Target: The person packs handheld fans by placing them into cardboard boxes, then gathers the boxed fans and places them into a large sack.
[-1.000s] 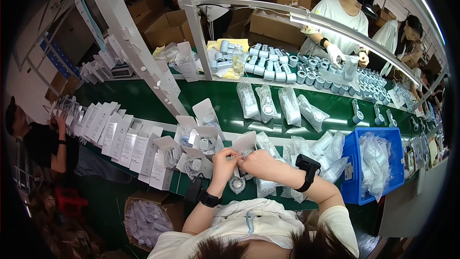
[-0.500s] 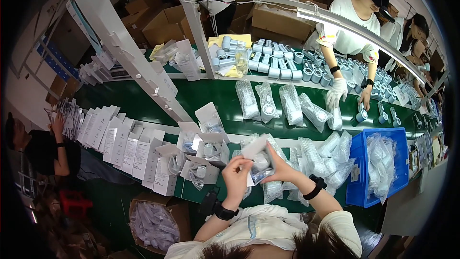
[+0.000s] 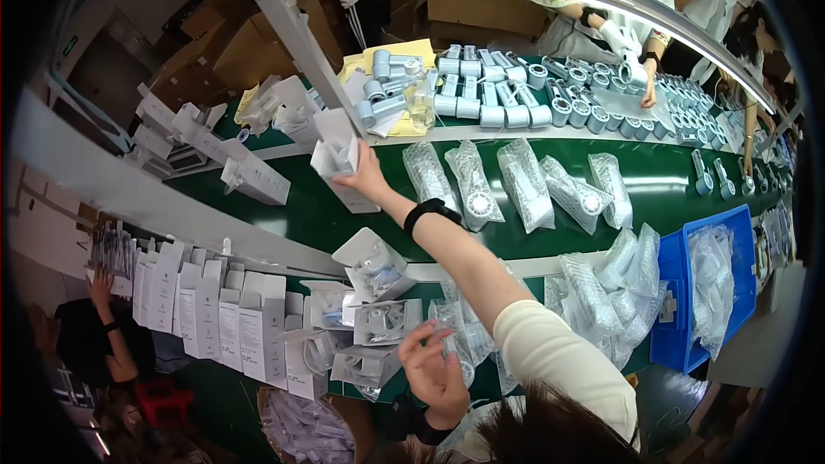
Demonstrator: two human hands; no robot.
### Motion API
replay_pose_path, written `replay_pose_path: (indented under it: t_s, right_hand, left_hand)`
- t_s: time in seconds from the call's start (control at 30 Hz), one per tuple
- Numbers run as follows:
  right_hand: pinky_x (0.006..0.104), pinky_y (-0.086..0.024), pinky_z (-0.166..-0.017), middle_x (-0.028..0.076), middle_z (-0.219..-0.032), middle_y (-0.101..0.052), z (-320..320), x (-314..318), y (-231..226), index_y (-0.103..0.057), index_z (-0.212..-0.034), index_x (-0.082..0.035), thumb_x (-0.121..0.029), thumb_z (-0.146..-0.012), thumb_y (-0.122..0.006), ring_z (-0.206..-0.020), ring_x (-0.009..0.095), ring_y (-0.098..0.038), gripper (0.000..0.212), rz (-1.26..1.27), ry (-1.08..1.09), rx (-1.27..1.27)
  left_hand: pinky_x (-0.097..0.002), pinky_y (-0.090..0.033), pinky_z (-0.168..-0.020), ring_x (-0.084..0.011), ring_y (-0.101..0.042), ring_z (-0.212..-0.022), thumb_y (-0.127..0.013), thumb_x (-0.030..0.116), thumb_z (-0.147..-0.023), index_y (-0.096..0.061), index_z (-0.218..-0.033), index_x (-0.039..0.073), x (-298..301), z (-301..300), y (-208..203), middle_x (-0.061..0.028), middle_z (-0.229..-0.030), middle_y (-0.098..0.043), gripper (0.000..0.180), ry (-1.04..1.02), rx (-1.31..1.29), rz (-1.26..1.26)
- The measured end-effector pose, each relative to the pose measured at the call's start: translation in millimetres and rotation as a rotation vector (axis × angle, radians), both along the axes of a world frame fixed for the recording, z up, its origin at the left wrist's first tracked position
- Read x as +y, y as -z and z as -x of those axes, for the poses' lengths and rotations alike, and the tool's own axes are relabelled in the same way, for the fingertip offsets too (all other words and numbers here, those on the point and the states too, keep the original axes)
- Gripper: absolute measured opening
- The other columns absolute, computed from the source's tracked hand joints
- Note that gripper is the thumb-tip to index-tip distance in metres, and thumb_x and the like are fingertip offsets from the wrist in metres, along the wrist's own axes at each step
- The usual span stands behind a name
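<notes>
My right arm stretches up and left over the green conveyor belt (image 3: 550, 245). At its end my right hand (image 3: 368, 177) grips the side of an open white carton (image 3: 344, 196), which stands upright with its flap raised and a clear-wrapped item inside. Nearer my body, my left hand (image 3: 436, 371) is empty, its fingers loosely bent and apart. Just left of it are several open white cartons (image 3: 365, 368) with grey fittings in clear wrap. Bubble-wrapped parts (image 3: 460, 318) lie beyond and partly behind that hand.
Closed-sided white cartons (image 3: 262, 331) line the near left. A blue bin (image 3: 743, 249) of wrapped parts stands right. Wrapped pieces (image 3: 526, 185) lie along the belt. Grey-blue fittings (image 3: 494, 90) fill the far table, where a co-worker's gloved hand holds one. A metal post (image 3: 292, 34) rises left.
The open carton, held before in both hands near my body, is now over the belt at far left in my right hand. My left hand has let go. The view has shifted.
</notes>
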State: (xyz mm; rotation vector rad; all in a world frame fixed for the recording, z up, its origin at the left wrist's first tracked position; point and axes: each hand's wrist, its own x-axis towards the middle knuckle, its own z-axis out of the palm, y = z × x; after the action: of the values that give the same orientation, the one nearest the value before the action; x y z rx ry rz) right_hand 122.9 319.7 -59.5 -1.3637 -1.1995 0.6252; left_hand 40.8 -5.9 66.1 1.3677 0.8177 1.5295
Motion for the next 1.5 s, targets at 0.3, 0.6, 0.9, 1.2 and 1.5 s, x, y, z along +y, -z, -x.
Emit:
replay_pose_path:
  t_s: [0.3,0.6,0.9,1.2,1.5]
  right_hand:
    - [0.0455,-0.033,-0.091,0.023,-0.117,-0.042,-136,-84,10,-0.048,-0.116,-0.008,-0.027,-0.055,-0.071,-0.109,0.041,-0.036,0.069,0.136,0.013,-0.717]
    - [0.0394,-0.044,-0.081,0.021,-0.109,-0.051,-362,-223,57,-0.047,-0.115,-0.001,-0.038,-0.061,-0.071,-0.094,0.03,-0.052,0.07,1.06,-0.067,-0.627]
    - [0.0337,-0.045,-0.075,0.02,-0.102,-0.056,-258,-177,71,-0.046,-0.111,0.009,-0.049,-0.067,-0.064,-0.091,0.028,-0.056,0.075,0.833,-0.087,0.058]
    - [0.0348,-0.037,-0.087,0.02,-0.124,-0.039,-247,-207,63,-0.027,-0.127,0.004,-0.042,-0.059,-0.072,-0.11,0.031,-0.041,0.094,0.523,-0.194,0.402]
    - [0.035,-0.047,-0.073,0.018,-0.1,-0.058,-219,-223,19,-0.056,-0.099,0.007,-0.035,-0.05,-0.076,-0.088,0.025,-0.058,0.067,0.724,0.015,0.126]
  left_hand:
    - [-0.0371,-0.035,-0.089,-0.0245,-0.04,-0.108,-0.054,0.001,-0.07,-0.043,-0.099,0.002,125,-139,-9,-0.0117,-0.114,-0.04,0.032,-0.085,0.026,0.032]
    - [-0.052,-0.036,-0.086,-0.0435,-0.029,-0.116,-0.066,0.025,-0.065,-0.033,-0.112,0.0,271,-153,138,-0.0301,-0.126,-0.026,0.062,-0.387,1.175,0.721]
    - [-0.0358,-0.041,-0.079,-0.0278,-0.053,-0.095,-0.066,0.018,-0.061,-0.046,-0.11,-0.004,282,-109,214,-0.0174,-0.104,-0.055,0.057,0.343,0.66,0.822]
    - [-0.0313,-0.042,-0.076,-0.0206,-0.052,-0.085,-0.06,0.016,-0.065,-0.055,-0.095,0.0,235,-125,165,-0.0095,-0.095,-0.055,0.035,0.471,0.191,0.978]
    - [-0.0261,-0.039,-0.073,-0.015,-0.051,-0.077,-0.062,0.015,-0.063,-0.057,-0.08,0.003,213,-151,104,-0.0037,-0.081,-0.054,0.021,0.756,0.361,0.684]
